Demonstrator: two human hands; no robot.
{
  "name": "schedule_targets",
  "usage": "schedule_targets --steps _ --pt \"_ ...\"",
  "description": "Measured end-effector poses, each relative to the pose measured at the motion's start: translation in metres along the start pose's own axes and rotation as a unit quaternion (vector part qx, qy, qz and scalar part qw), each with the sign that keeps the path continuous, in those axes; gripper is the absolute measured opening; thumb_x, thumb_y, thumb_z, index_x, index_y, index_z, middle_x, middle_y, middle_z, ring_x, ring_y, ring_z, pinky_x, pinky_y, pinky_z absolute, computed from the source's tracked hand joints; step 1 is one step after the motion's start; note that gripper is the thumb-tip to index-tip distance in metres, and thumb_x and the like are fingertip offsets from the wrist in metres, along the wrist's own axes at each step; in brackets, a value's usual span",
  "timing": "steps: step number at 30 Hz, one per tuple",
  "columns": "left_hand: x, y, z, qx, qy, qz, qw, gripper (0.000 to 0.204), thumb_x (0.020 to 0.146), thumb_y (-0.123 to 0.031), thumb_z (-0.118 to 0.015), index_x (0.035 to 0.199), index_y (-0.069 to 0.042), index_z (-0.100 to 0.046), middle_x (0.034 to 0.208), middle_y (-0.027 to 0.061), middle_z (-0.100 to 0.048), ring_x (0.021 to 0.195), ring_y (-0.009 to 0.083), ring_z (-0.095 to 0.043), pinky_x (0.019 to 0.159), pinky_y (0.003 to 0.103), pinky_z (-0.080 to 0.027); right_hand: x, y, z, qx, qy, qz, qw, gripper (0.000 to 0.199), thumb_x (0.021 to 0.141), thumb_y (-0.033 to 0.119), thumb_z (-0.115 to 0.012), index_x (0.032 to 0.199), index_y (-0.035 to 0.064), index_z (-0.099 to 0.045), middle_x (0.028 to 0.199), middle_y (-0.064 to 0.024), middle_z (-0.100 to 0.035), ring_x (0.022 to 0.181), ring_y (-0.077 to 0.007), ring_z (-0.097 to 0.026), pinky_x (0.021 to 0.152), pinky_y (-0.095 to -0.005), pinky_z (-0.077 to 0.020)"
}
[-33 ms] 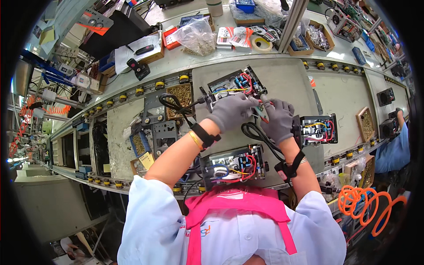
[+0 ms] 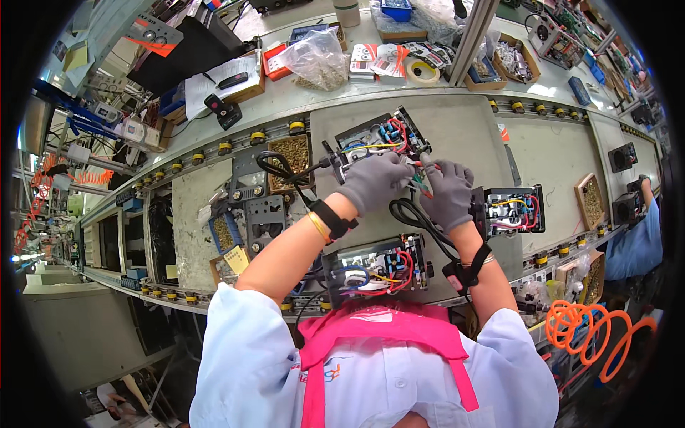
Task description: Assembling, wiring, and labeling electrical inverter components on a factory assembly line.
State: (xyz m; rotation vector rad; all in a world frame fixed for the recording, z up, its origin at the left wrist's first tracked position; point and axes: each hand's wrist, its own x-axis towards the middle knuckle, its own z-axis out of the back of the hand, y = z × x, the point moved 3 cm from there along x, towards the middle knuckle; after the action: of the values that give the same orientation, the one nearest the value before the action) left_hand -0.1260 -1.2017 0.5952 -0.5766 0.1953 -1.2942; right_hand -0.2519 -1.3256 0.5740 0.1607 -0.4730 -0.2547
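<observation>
Still unchanged, left hand and right hand, both gloved, fingers closed on coloured wires beside the open black unit on the bench, nothing shifted.

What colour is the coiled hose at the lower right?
Orange; the coiled hose shows plainly in the head view, to the right of the person's right arm.
</observation>
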Motion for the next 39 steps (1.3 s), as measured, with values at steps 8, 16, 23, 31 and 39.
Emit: schedule_targets --steps 8,16,23,31,39 --pt "-0.013 0.023 0.011 -0.020 -0.135 0.064 0.989 0.010 0.086 -0.010 -0.060 0.095 -0.007 -0.063 0.085 0.0084 -0.061 0.075 0.0245 -0.061 0.066 0.035 -0.049 0.002 -0.020 -0.016 0.071 0.113 0.007 0.991 0.064 0.064 0.014 -0.070 0.125 0.0161 -0.054 0.086 -0.0090 -0.057 0.074 -0.0292 -0.058 0.063 -0.0391 -0.0490" --pt "-0.037 0.073 0.062 -0.550 -0.301 0.184 0.757 0.016 0.098 -0.017 -0.043 0.095 -0.007 -0.055 0.082 0.0113 -0.066 0.037 0.0022 -0.034 0.030 0.018 -0.027 0.013 -0.022 -0.002 0.131 0.148 0.004 0.980 0.065 0.065 0.012 -0.070 0.128 0.0165 -0.052 0.084 -0.0105 -0.057 0.068 -0.0318 -0.058 0.062 -0.0406 -0.0491" --pt "-0.065 0.075 0.052 -0.348 -0.262 0.180 0.882 0.015 0.095 -0.013 -0.049 0.101 -0.003 -0.057 0.076 0.0040 -0.063 0.060 0.0048 -0.054 0.054 0.019 -0.044 0.025 0.003 0.005 0.076 0.110 0.046 0.990 0.066 0.063 0.013 -0.069 0.127 0.0196 -0.054 0.094 -0.0057 -0.056 0.082 -0.0259 -0.057 0.070 -0.0388 -0.0468" --pt "-0.085 0.070 0.046 -0.146 -0.126 0.338 0.921 0.024 0.082 -0.007 -0.063 0.106 -0.006 -0.060 0.080 0.0028 -0.058 0.070 0.0106 -0.055 0.067 0.025 -0.047 0.049 0.050 0.002 0.031 0.045 0.138 0.989 0.056 0.065 0.015 -0.067 0.120 0.0216 -0.059 0.100 -0.0017 -0.054 0.094 -0.0233 -0.052 0.091 -0.0412 -0.0331" --pt "-0.065 0.071 0.039 -0.148 -0.201 0.176 0.952 0.011 0.083 -0.006 -0.064 0.093 -0.003 -0.066 0.079 0.0027 -0.059 0.074 0.0107 -0.055 0.067 0.026 -0.046 0.057 0.060 -0.013 0.028 0.103 0.157 0.982 0.055 0.065 0.019 -0.069 0.119 0.0185 -0.059 0.096 -0.0056 -0.054 0.093 -0.0258 -0.052 0.084 -0.0418 -0.0379"
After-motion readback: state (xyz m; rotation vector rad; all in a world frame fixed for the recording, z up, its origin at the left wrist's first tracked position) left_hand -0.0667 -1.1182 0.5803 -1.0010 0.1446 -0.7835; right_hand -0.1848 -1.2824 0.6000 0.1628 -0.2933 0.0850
